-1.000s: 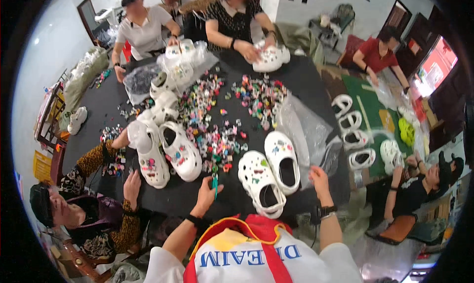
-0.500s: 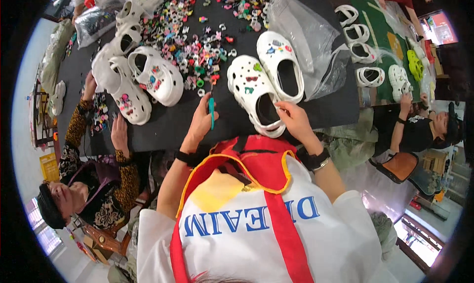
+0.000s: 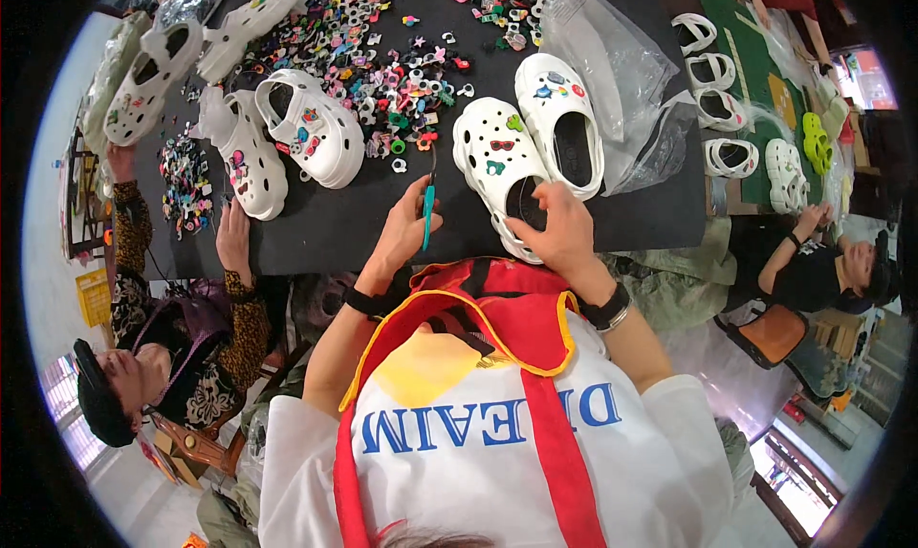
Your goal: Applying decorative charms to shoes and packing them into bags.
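My left hand (image 3: pixel 397 234) is closed around a slim tool with a teal handle (image 3: pixel 428 221) and a thin dark tip that points away from me. On the black table, two white clogs (image 3: pixel 481 130) lie side by side, toes away, with small colourful charms on their tops. With its fingers bent over the heel opening of the nearer left clog, my right hand (image 3: pixel 562 228) grips that clog. The second white clog (image 3: pixel 541 77) touches it on the right. Colourful charms (image 3: pixel 406 97) are heaped beyond my left hand.
A clear plastic bag (image 3: pixel 598 65) lies right of the clogs. Two decorated clogs (image 3: pixel 330 151) stand to the left, before a co-worker who holds another clog (image 3: pixel 143 89). More white clogs and a lime-green one (image 3: pixel 816 144) sit on a green table at right, beside another person.
My right hand has moved further over the clog's heel opening. The left co-worker's clog has shifted to the far left. At right, the other person's hand has drawn back from a clog.
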The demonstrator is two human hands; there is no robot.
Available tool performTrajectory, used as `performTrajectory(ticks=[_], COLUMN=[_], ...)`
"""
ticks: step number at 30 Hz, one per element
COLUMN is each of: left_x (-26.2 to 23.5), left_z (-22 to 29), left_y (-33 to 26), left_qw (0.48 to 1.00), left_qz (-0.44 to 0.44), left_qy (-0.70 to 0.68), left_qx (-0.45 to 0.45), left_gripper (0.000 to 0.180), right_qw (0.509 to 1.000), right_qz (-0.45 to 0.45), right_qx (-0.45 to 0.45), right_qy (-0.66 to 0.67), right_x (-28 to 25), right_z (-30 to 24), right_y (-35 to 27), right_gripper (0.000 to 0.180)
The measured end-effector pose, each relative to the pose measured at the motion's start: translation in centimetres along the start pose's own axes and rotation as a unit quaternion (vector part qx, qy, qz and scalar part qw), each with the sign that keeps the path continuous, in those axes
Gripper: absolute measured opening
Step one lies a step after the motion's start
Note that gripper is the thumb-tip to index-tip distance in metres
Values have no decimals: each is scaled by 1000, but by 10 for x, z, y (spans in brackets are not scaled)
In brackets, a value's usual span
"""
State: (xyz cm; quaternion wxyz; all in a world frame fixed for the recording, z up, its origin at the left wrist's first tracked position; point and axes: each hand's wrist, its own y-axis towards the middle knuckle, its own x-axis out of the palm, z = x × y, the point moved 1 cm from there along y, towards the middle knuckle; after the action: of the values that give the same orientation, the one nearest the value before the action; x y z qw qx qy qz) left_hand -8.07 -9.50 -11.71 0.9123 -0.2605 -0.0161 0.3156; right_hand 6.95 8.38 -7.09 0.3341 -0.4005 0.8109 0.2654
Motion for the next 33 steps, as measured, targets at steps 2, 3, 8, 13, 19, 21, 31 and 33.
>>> performTrajectory(ticks=[2,3,8,13,19,21,31,33], left_x=[0,-1,-7,-14,-2,15,92,104], left_z=[6,5,23,46,82,83,84,81], left_y=[0,-3,-4,-26,-33,-28,3,10], left_qw=[1000,1000,999,992,962,937,848,856], left_qz=[-11,-17,-38,-112,-271,-348,-506,-478], left_qy=[-6,4,15,-52,-30,-36,-100,-131], left_qx=[-7,-10,-8,-16,-7,1,-119,-147], left_gripper=[68,68,67,64,64,63,35,28], right_qw=[984,979,990,954,855,861,885,892], right_qz=[-35,-36,-46,-28,-13,49,100,98], right_qx=[-158,-174,-123,100,308,290,244,227], right_qy=[-79,-98,54,282,417,415,385,379], right_x=[7,9,9,-37,-56,-59,-59,-62], right_z=[1,-5,6,-1,19,24,28,25], right_y=[-1,-4,-2,-12,-28,-30,-50,-52], right_gripper=[34,24,8,12,26,28,29,29])
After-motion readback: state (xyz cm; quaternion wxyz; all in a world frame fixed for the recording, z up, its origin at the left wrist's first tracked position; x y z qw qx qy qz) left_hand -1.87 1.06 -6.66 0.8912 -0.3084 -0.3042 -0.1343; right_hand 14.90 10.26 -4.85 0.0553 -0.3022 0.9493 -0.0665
